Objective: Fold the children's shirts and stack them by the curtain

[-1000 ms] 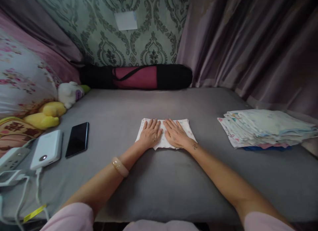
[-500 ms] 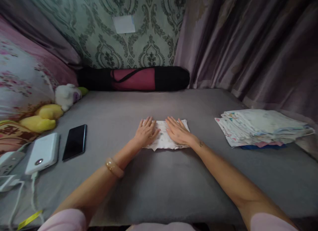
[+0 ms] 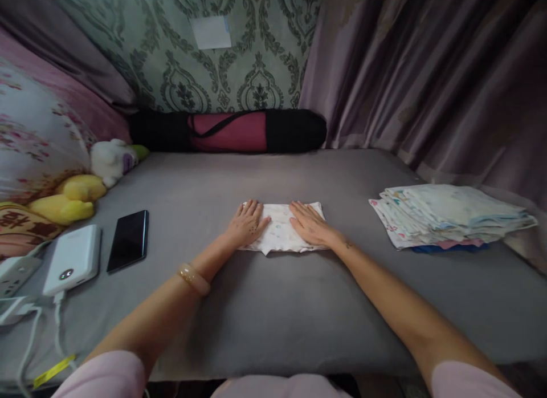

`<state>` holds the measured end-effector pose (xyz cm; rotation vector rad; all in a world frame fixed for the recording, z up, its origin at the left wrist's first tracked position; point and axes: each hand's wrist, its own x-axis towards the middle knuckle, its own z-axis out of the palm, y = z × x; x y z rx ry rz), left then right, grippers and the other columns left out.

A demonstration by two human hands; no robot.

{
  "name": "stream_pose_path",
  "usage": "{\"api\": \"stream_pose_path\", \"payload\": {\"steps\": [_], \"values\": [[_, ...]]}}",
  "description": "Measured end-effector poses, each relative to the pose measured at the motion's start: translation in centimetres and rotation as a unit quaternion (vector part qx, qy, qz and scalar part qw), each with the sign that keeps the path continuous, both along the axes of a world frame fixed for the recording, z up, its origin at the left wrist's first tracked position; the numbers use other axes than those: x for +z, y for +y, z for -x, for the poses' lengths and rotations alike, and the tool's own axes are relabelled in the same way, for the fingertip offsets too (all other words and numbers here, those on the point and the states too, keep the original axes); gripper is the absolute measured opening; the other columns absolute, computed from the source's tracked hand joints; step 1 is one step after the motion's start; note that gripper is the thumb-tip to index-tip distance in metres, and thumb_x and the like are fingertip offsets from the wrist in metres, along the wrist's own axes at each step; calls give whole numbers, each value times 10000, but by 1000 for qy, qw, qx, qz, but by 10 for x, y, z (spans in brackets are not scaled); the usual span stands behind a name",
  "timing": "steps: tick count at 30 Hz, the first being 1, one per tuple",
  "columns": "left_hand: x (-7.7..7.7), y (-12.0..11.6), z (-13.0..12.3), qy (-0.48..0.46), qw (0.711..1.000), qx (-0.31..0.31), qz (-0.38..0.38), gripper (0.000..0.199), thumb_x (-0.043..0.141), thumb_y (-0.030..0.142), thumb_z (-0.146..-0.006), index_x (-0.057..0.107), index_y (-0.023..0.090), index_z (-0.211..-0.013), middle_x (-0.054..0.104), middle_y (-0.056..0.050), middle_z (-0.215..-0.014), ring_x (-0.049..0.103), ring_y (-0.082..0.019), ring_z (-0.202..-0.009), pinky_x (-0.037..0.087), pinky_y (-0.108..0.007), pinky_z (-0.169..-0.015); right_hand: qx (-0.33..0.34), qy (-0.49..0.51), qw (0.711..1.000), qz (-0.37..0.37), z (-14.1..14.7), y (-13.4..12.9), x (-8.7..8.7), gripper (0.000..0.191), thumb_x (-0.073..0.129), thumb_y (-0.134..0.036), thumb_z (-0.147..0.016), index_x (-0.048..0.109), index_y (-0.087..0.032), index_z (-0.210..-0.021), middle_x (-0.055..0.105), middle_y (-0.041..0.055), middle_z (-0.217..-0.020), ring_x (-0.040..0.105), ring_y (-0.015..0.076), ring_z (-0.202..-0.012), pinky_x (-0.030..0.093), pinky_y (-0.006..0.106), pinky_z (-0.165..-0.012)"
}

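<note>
A folded white cloth [image 3: 280, 230] with a faint print lies flat on the grey surface in front of me, a small corner poking out along its near edge. My left hand [image 3: 248, 224] rests flat on its left end, fingers stretched out and pointing away. On the right end my right hand [image 3: 313, 224] presses down the same way, palm on the fabric. Between the two hands the cloth's middle shows. Whether it is a garment or a plain cloth I cannot tell.
Folded printed cloths form a stack [image 3: 453, 215] at the right. Leftward lie a phone [image 3: 128, 241], a white power bank [image 3: 73, 258] with a cable, a power strip [image 3: 17, 275] and plush toys [image 3: 64, 201]. A black and red long bag [image 3: 228, 132] lies along the wall.
My hands have slid slightly apart toward the cloth's two ends, baring more of its middle. The whole view has shifted a little.
</note>
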<state>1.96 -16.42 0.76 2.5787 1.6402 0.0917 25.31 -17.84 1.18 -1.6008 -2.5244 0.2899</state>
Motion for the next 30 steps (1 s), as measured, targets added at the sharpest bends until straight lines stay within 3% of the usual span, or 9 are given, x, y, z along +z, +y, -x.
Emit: {"api": "stream_pose_path", "payload": {"steps": [3, 7, 11, 15, 18, 22, 26, 30], "values": [[1, -1, 9, -18, 1000, -2, -23, 686, 192, 526, -965, 334, 64, -1452, 253, -174, -1543, 163, -301, -1444, 119, -466, -1170, -28, 18, 999, -21, -12, 0, 4, 644, 173, -421, -965, 282, -45, -1477, 238, 153, -1551, 171, 234, -1441, 154, 413, -1174], [-5, -2, 22, -38, 999, 7, -12, 670, 178, 509, -970, 303, 81, -1470, 254, -151, -1547, 178, -266, -1445, 137, -441, -1172, -75, 12, 997, -32, -29, -3, -9, 646, 183, -415, -959, 309, -25, -1460, 279, 173, -1533, 190, 262, -1436, 181, 442, -1166], [-9, -1, 27, -48, 999, 11, 21, 679, 203, 510, -966, 287, 68, -1475, 236, -155, -1552, 177, -267, -1445, 165, -436, -1166, -73, -1, 997, -25, -37, -2, -22, 653, 185, -419, -955, 337, -14, -1445, 316, 181, -1516, 207, 279, -1429, 211, 451, -1155], [-11, 0, 29, -92, 996, 10, 14, 652, 200, 504, -969, 318, 99, -1466, 267, -130, -1547, 198, -248, -1441, 156, -423, -1172, -76, -21, 997, -18, -36, -1, -17, 645, 192, -424, -954, 341, -36, -1448, 325, 175, -1514, 219, 280, -1426, 213, 454, -1151], [-14, 2, 32, -158, 987, 28, 10, 628, 171, 489, -975, 366, 114, -1439, 323, -116, -1526, 252, -221, -1425, 180, -396, -1171, -88, -38, 995, -39, -19, -3, -4, 628, 197, -419, -959, 338, -59, -1454, 303, 170, -1524, 209, 289, -1428, 150, 499, -1157], [-18, 3, 38, -217, 975, 42, 6, 591, 198, 472, -973, 410, 133, -1408, 377, -108, -1501, 301, -201, -1405, 220, -367, -1163, -59, -20, 995, -77, 30, -7, 8, 622, 182, -423, -972, 305, -71, -1470, 257, 157, -1545, 165, 270, -1441, 95, 501, -1162], [-21, 3, 40, -216, 976, 18, -28, 554, 294, 441, -957, 441, 113, -1378, 403, -143, -1478, 339, -215, -1386, 244, -360, -1156, -34, -1, 995, -90, 68, -13, 2, 639, 193, -435, -974, 269, -52, -1480, 233, 156, -1553, 136, 259, -1447, 74, 478, -1165], [-24, 4, 39, -224, 974, 10, -32, 525, 317, 406, -953, 460, 102, -1357, 425, -148, -1462, 352, -219, -1377, 263, -370, -1149, -40, -4, 997, -69, 73, -18, -9, 660, 209, -462, -970, 286, -39, -1471, 271, 174, -1536, 175, 265, -1437, 85, 466, -1163]]}}
